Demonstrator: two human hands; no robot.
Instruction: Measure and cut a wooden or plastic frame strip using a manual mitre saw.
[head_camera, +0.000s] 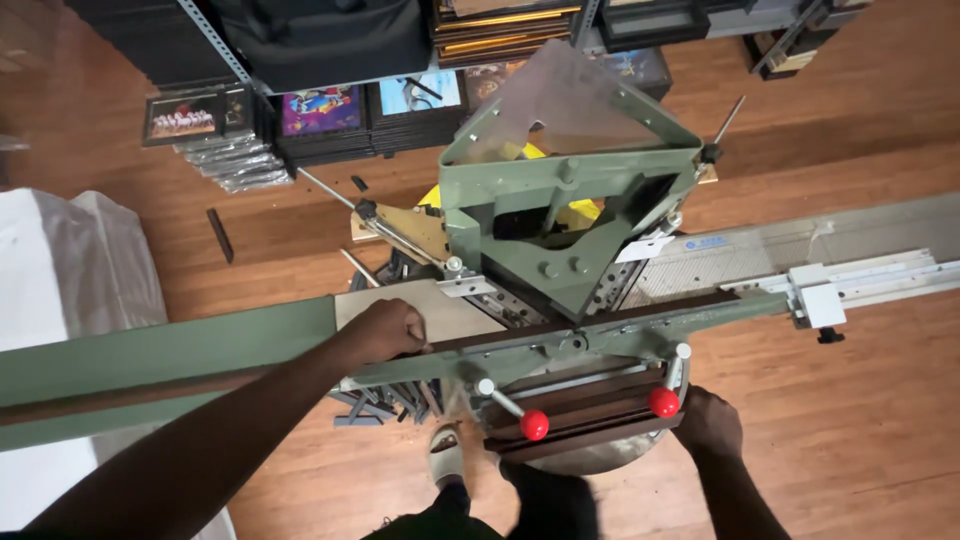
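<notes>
A green mitre-cutting machine (560, 200) stands in the middle, with long rails running left and right. A long dark brown moulding strip (620, 313) lies along the rail and under the cutting head. My left hand (385, 330) is closed over that strip, just left of the head, holding it against the green left rail (170, 345). My right hand (708, 420) sits low at the front right, beside a red-knobbed lever (663, 402) and at the end of a stack of dark moulding lengths (585, 420); its fingers are hidden. A second red knob (534, 425) sticks out further left.
A grey measuring rail with a white stop (820, 300) extends to the right. Framed pictures (320, 110) and stacked frames line the shelf at the back. Small offcuts (385, 405) litter the wooden floor under the machine. A white covered object (60, 270) stands on the left. My sandalled foot (445, 452) is below.
</notes>
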